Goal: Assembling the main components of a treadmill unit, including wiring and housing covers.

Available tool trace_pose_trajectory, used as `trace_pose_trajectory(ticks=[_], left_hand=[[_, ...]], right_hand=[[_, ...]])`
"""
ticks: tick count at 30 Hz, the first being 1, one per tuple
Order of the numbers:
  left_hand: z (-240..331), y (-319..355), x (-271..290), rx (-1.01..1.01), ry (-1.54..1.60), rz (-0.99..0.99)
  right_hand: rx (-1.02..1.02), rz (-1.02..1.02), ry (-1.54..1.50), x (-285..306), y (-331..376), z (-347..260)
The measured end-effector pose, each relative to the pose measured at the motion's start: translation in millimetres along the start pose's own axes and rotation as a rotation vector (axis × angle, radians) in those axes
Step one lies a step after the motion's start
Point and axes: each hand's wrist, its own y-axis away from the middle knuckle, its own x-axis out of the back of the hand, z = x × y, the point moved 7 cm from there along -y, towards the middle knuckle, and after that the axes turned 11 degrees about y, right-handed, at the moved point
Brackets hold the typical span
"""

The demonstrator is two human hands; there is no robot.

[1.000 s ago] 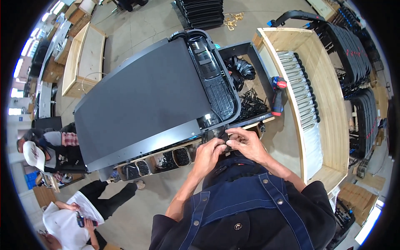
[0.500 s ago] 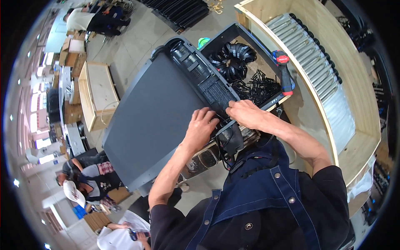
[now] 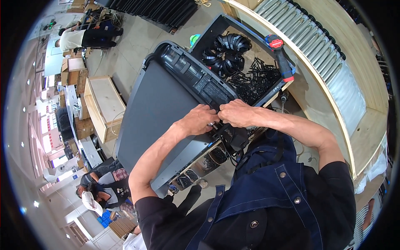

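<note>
A flat machine like a walking pad, with a wide dark grey belt, lies in front of me. At its right end is an open compartment with black ribbed parts. Over the near corner of that compartment my left hand is closed, fingers curled down. A small shiny bit shows at its fingertips, too little to name. My right hand is closed right beside it, fingertips pinched and nearly touching the left. What it holds is hidden. Black cables and a dark pouch-like piece hang just below the hands.
A dark tray beyond holds black coiled parts and many black screws. A red-and-black power driver rests on its edge. At right stands a wooden crate with metal tubes. Bins sit below the machine. Other people work at left.
My left hand has shifted right, its spread fingers curling in, and now meets the right hand at the corner. The right hand's fingers stay pinched. The whole view has turned slightly.
</note>
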Motion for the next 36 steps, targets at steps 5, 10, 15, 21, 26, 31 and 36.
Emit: trace_pose_trajectory(ticks=[5,10,15,21,26,31,36], left_hand=[[-7,-7,-5,0.013,0.151,-0.186],[-6,-21,1,0.125,0.167,-0.320],[-13,-16,-8,0.074,0.197,-0.216],[-24,-8,-21,0.110,0.262,-0.265],[-20,-26,-11,0.092,0.266,-0.251],[-18,-26,-15,0.119,0.310,-0.310],[-20,-16,-17,0.184,0.297,-0.323]], right_hand=[[-0.023,0.032,-0.046,-5,-4,-5],[-0.077,0.160,0.010,0,22,-17],[-0.153,0.272,-0.223,13,48,-13],[-0.774,0.966,-0.167,80,142,118],[-1.115,0.731,0.066,68,170,264],[-1.101,0.643,-0.159,46,165,297],[-0.836,0.981,-0.541,86,214,180]])
